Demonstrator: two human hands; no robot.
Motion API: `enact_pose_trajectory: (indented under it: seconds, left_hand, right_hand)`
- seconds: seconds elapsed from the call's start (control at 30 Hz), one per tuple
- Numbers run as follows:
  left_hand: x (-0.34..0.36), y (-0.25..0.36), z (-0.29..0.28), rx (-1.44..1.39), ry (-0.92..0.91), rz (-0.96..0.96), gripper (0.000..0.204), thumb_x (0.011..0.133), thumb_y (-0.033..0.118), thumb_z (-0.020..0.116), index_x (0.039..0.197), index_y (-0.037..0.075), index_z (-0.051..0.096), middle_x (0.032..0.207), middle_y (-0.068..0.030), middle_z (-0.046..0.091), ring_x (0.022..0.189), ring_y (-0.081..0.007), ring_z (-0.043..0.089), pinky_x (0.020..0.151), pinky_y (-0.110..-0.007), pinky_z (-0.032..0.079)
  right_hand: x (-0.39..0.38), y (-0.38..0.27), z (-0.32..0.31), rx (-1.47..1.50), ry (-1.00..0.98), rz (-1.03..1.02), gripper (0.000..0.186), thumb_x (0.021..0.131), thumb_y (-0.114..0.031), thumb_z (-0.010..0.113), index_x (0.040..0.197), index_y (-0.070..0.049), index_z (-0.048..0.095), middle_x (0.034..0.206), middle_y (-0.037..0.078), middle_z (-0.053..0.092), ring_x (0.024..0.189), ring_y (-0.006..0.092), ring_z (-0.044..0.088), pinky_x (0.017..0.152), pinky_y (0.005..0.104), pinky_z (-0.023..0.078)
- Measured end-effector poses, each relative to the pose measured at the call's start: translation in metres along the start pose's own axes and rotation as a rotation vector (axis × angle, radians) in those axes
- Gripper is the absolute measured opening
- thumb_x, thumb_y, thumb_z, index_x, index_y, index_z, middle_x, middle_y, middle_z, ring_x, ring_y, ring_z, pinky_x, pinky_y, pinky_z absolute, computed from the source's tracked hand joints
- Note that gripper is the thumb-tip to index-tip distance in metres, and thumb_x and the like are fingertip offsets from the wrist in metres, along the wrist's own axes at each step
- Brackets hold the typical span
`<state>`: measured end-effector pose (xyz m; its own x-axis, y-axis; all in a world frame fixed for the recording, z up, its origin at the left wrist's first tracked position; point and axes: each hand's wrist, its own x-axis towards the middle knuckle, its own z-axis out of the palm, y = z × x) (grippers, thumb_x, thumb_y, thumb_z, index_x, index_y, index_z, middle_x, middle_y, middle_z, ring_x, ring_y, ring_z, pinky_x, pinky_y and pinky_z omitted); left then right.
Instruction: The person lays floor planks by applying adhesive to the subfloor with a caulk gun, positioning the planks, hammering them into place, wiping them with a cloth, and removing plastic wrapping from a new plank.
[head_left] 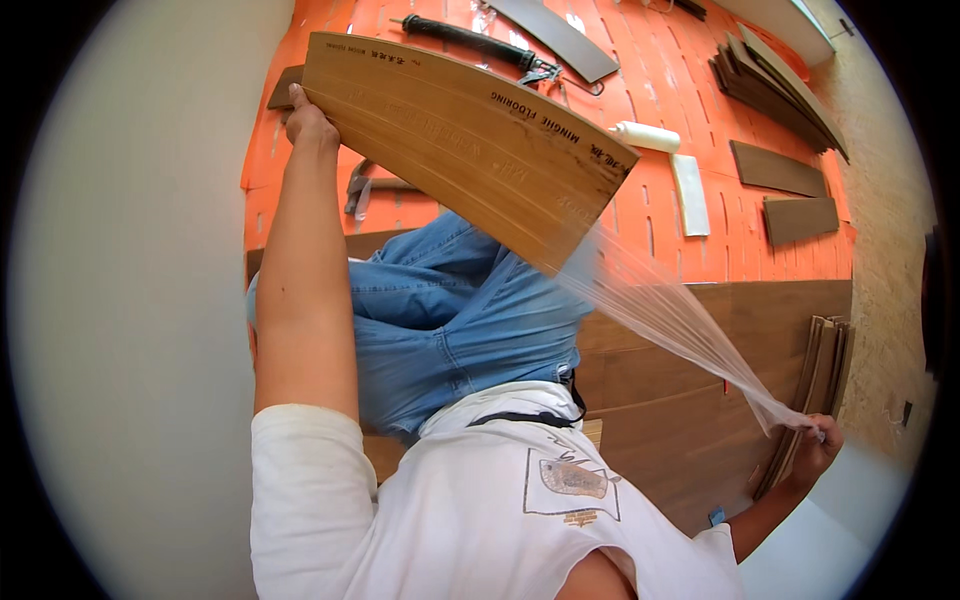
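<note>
A wooden floorboard (450, 140), its tan printed underside toward me, is tilted up over my lap. My left hand (308, 122) grips its left end, with the thumb at the edge and the other fingers hidden behind. Out to the right, my right hand (818, 448) is closed on a clear plastic film (680, 320). The film stretches taut from the board's lower right corner to that hand, narrowing into a bunched strand.
Orange underlay (670, 90) spreads ahead, carrying a black caulking gun (470, 42), a white tube (645, 136), a white packet (690, 195), a hammer (385, 185) and loose board pieces (800, 220). Laid brown flooring (680, 430) lies beside me. Boards are stacked (815, 370) at right; a wall (130, 300) stands left.
</note>
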<state>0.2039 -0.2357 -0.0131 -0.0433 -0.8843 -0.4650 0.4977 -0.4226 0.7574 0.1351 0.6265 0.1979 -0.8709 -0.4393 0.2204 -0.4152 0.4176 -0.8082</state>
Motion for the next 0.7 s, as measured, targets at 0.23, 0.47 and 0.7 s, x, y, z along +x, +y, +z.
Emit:
enact_pose_trajectory:
  seconds: [0.23, 0.47, 0.7]
  left_hand:
    - [-0.057, -0.047, 0.058, 0.036, -0.041, -0.021, 0.065, 0.099, 0.053, 0.062, 0.125, -0.007, 0.061, 0.124, -0.0128, 0.069, 0.103, -0.0257, 0.069, 0.089, -0.036, 0.061]
    - [0.03, 0.007, -0.008, -0.257, -0.501, -0.159, 0.05, 0.111, 0.046, 0.037, 0.143, 0.009, 0.05, 0.157, -0.0085, 0.043, 0.14, -0.0281, 0.044, 0.111, -0.048, 0.047]
    - [-0.016, -0.003, -0.073, -0.125, -0.338, -0.259, 0.054, 0.109, 0.048, 0.046, 0.145, 0.008, 0.05, 0.14, -0.0072, 0.059, 0.12, -0.0266, 0.06, 0.102, -0.042, 0.053]
  right_hand:
    - [-0.012, 0.079, -0.055, 0.171, 0.264, 0.249, 0.026, 0.099, -0.027, 0.07, 0.095, -0.001, 0.066, 0.089, 0.003, 0.063, 0.077, 0.0148, 0.059, 0.076, 0.0287, 0.047]
    - [-0.212, 0.201, -0.256, -0.364, 0.834, 0.453, 0.03, 0.105, -0.027, 0.058, 0.126, -0.006, 0.064, 0.113, 0.004, 0.065, 0.098, 0.0166, 0.062, 0.087, 0.0369, 0.054]
    - [-0.131, 0.173, -0.075, 0.296, 0.789, 0.524, 0.034, 0.104, -0.037, 0.062, 0.121, -0.007, 0.063, 0.105, 0.0, 0.064, 0.092, 0.0129, 0.06, 0.082, 0.0318, 0.049]
